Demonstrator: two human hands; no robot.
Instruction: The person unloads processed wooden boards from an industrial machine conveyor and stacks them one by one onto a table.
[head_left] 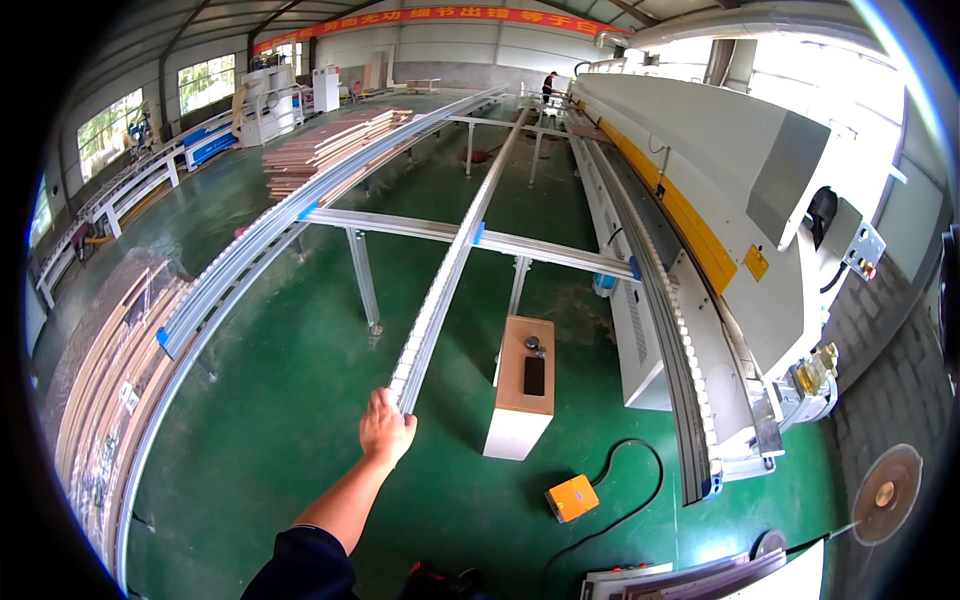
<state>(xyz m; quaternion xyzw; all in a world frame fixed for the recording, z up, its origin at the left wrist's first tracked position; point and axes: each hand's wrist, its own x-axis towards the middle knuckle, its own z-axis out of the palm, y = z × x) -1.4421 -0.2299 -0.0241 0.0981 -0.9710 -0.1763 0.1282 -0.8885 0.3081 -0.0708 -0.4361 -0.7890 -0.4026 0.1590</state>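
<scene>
My left hand [386, 426] is closed around the near end of the middle roller rail [436, 312], a long aluminium bar topped with a row of small white rollers. The bare forearm rises from a dark sleeve at the lower edge. Underneath the fingers, the very end of the rail is hidden. From its near end the rail runs away into the distance, crossing a metal crossbar [552, 252] with blue end pieces. My right hand is out of view.
A box with a brown top [519, 350], carrying a black phone [534, 377], stands right of the rail. A yellow pedal box [572, 498] trails a black cable. The long white machine [700, 140] lines the right. Wooden boards [110, 400] lie left; a person [549, 88] stands far off.
</scene>
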